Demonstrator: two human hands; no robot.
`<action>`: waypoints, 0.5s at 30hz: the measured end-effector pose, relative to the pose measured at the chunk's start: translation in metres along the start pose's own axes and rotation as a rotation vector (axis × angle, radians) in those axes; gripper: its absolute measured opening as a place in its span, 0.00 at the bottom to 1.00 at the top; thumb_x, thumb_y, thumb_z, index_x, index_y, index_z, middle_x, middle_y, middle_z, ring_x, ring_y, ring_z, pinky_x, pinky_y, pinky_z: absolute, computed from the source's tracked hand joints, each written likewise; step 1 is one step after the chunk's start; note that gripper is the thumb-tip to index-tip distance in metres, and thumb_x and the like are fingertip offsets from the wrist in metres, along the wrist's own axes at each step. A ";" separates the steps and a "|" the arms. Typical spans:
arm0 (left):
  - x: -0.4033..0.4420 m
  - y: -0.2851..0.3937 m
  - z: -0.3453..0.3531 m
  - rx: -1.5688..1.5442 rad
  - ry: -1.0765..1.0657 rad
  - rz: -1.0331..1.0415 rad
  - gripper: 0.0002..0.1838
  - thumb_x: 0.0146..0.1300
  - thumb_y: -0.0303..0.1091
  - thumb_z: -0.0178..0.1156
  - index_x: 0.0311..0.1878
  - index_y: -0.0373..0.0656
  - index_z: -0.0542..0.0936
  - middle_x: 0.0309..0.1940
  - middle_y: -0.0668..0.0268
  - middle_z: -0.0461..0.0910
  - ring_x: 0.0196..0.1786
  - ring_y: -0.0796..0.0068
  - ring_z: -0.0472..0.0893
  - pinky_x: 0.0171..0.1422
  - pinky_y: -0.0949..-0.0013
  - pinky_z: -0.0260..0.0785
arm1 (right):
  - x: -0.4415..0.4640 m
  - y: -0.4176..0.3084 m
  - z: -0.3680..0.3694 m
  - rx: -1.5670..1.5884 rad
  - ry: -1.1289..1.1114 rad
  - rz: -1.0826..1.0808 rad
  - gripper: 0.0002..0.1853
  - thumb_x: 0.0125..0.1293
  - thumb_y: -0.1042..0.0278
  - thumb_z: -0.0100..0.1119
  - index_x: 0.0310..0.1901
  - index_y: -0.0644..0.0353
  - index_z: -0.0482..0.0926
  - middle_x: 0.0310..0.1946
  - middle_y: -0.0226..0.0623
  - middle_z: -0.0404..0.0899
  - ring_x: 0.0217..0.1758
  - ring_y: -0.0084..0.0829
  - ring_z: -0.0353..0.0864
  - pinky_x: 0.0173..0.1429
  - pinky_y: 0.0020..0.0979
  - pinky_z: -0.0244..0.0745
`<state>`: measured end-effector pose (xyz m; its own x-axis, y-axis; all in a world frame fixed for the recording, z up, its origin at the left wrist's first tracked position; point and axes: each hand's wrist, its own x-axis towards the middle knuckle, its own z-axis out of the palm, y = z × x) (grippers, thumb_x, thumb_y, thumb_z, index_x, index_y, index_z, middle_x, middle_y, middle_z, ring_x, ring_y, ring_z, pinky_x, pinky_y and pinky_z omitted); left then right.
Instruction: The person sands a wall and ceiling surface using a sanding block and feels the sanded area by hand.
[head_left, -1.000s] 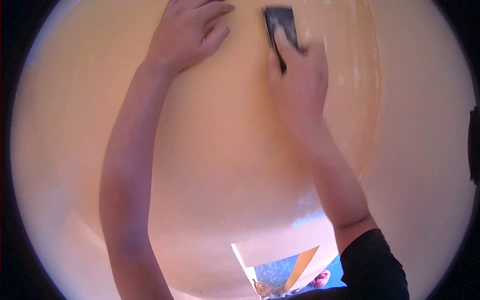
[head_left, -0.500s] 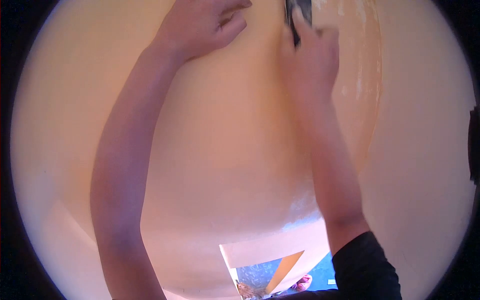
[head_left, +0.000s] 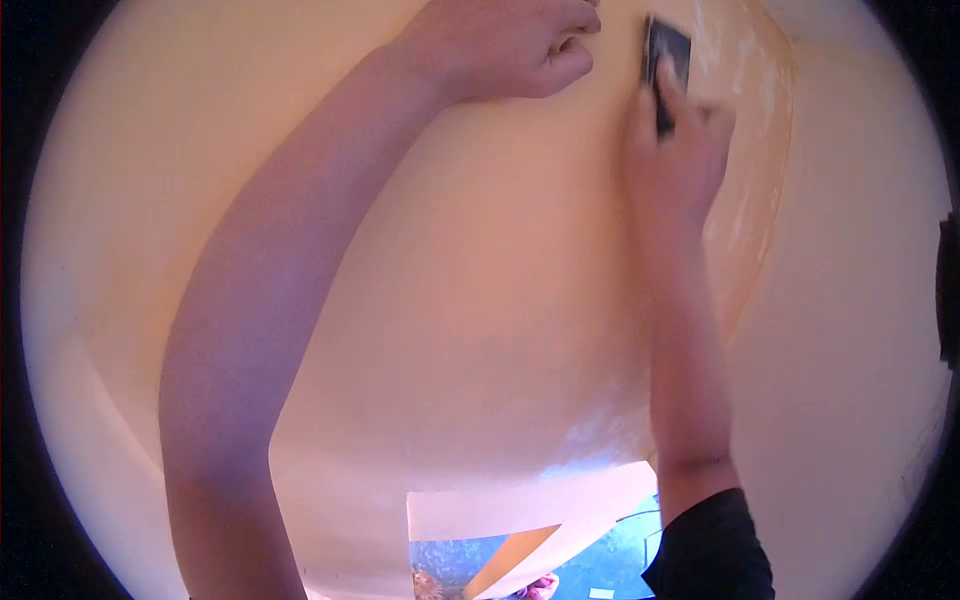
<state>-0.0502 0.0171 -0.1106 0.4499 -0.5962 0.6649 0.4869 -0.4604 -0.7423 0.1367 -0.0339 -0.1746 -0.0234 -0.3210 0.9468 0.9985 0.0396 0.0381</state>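
My right hand (head_left: 682,150) grips a flat dark rectangular block (head_left: 667,50), its face against the yellowish-orange wall (head_left: 480,250) at the upper right; the hand is slightly blurred. Further left, near the top edge, my left hand (head_left: 520,50) is closed with its fingers curled in, close to or resting on the wall. What it holds, if anything, is hidden. Whitish streaks (head_left: 760,90) mark the orange surface to the right of the block.
A paler wall surface (head_left: 850,250) lies beyond an edge line on the right. At the bottom is an opening (head_left: 485,560) with a blue floor (head_left: 610,565), a slanted orange strip (head_left: 515,562) and a pinkish object (head_left: 542,587). A dark sleeve covers the right upper arm.
Both hands have moved right across the wall. The block went up and then came back down, still in my right hand. The opening below has shifted left in view.
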 end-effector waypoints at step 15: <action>0.005 0.004 -0.009 -0.040 -0.045 -0.072 0.18 0.55 0.38 0.57 0.42 0.35 0.85 0.48 0.53 0.82 0.62 0.52 0.73 0.70 0.52 0.60 | 0.038 -0.001 0.002 -0.092 -0.009 0.055 0.18 0.61 0.61 0.63 0.52 0.57 0.84 0.36 0.51 0.72 0.40 0.48 0.75 0.46 0.42 0.75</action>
<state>-0.0525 0.0066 -0.1107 0.4483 -0.5313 0.7189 0.4888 -0.5276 -0.6948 0.1350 -0.0443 -0.1378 0.0312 -0.3118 0.9496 0.9986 -0.0306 -0.0428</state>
